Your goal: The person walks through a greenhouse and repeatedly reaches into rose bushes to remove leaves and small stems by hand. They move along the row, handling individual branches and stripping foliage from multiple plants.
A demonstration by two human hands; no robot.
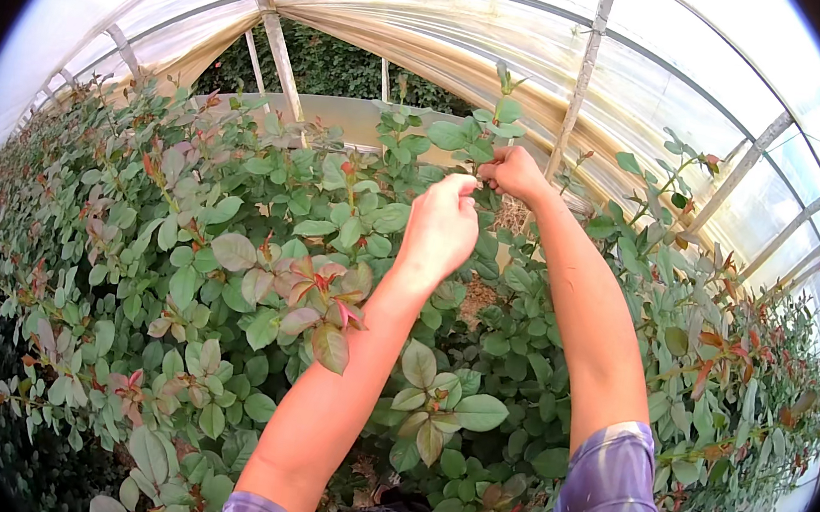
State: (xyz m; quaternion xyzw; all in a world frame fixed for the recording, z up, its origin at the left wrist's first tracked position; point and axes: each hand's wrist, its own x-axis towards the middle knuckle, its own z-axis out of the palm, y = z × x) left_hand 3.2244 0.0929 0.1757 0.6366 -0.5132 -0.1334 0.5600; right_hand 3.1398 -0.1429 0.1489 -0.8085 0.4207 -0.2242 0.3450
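Both my arms reach forward over dense rose bushes. My right hand has its fingers bent at the stem of a tall leafy rose shoot, just below its broad green leaves; whether the fingers grip it is hard to see. My left hand is nearer to me and slightly lower, with its fingers curled and its thumb and fingertips close to the same stem. What lies inside its fingers is hidden. Reddish young rose leaves overlap my left forearm.
Rose bushes spread on both sides and in front. Beyond them stand greenhouse posts and a gathered plastic sheet, with more foliage seen through an opening. A taller rose shoot leans at the right.
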